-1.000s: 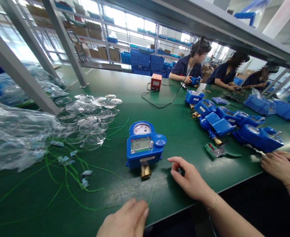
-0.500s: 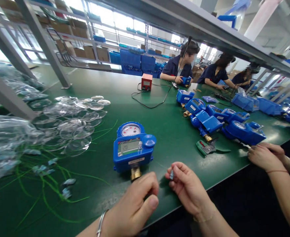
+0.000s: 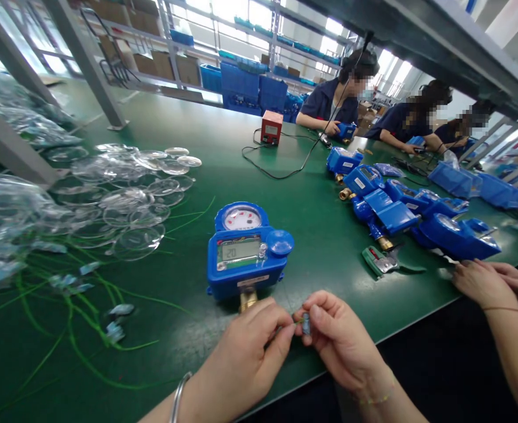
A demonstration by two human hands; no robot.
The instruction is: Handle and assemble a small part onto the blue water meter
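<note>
My right hand (image 3: 344,338) pinches a small blue-grey seal tag (image 3: 306,324) between thumb and fingers. My left hand (image 3: 247,346), with a metal bangle at the wrist, is closed in a pinch on the short green wire (image 3: 298,321) at the tag; its fingertips almost meet those of the right hand. Just beyond the hands stands a blue water meter (image 3: 246,276) with a round dial, a small display and a raised round cap. Its brass fitting (image 3: 248,298) points toward me, partly behind my left hand. More seal tags (image 3: 71,284) with long green wires lie at the left.
Clear round discs (image 3: 139,241) are heaped behind the tags, beside plastic bags (image 3: 3,200). Green-handled pliers (image 3: 380,261) lie at the right, before several blue meters (image 3: 391,211). A co-worker's hands (image 3: 483,285) rest at the table edge. A red box (image 3: 271,127) with a cable stands farther back.
My left hand has come right and closed in a pinch at the tag in my right hand. The view has shifted slightly; the meter stays put on the table.
</note>
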